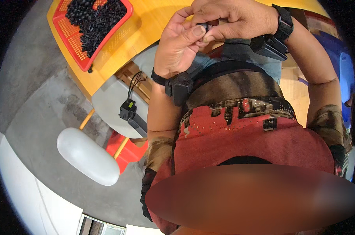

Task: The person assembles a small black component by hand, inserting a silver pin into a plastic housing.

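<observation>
Both my hands meet above my lap, close to the edge of the yellow wooden table (150, 23). A small rounded black part (203, 26) is pinched between them; my fingers cover most of it, so its full shape does not show. My left hand (179, 47) is closed on it from the left, thumb pressed along its side. From the right, my right hand (236, 18) bends over with thumb and fingertips closed at the same part. Each wrist wears a black strap with a dark device.
A red plastic basket (61, 33) heaped with small black parts (93, 23) stands on the table, left of my hands. Beside me is a chair with a grey seat (111, 100) and white backrest (87, 156); a cabled black device (127, 109) lies there. Blue plastic (345, 74) stands far right.
</observation>
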Demonstrator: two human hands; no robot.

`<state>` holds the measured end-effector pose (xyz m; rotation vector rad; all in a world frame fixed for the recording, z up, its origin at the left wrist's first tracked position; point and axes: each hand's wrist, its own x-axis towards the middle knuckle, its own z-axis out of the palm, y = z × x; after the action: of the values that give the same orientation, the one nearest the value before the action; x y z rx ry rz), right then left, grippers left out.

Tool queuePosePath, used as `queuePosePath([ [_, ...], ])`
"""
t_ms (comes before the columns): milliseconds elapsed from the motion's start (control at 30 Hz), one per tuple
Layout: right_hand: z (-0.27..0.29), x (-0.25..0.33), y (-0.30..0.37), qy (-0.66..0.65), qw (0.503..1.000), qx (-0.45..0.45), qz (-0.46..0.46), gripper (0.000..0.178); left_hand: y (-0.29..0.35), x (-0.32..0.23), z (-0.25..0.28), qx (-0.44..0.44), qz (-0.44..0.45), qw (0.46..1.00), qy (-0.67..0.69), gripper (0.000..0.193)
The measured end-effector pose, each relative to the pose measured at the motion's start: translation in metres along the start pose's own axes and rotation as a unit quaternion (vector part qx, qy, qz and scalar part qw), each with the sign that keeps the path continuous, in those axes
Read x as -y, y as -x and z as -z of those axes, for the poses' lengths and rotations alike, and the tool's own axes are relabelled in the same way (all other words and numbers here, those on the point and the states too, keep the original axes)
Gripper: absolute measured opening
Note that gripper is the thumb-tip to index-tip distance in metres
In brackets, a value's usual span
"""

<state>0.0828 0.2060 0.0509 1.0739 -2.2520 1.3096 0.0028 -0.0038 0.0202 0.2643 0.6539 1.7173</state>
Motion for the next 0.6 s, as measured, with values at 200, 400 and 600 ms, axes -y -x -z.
queuePosePath([
  [200,-0.013,-0.010,-0.008,-0.009,0.999,-0.026,0.024,0.025,0.006,0.004,-0.003,-0.006,-0.037,0.999,-0.025,0.061],
  [400,0.017,0.016,-0.022,-0.126,0.980,0.046,-0.144,0.028,0.002,0.006,-0.014,-0.011,-0.053,0.998,0.018,0.058],
  [600,0.017,0.015,-0.017,-0.072,0.967,0.041,-0.242,0.030,-0.005,0.004,-0.004,-0.024,-0.059,0.998,0.017,0.049],
])
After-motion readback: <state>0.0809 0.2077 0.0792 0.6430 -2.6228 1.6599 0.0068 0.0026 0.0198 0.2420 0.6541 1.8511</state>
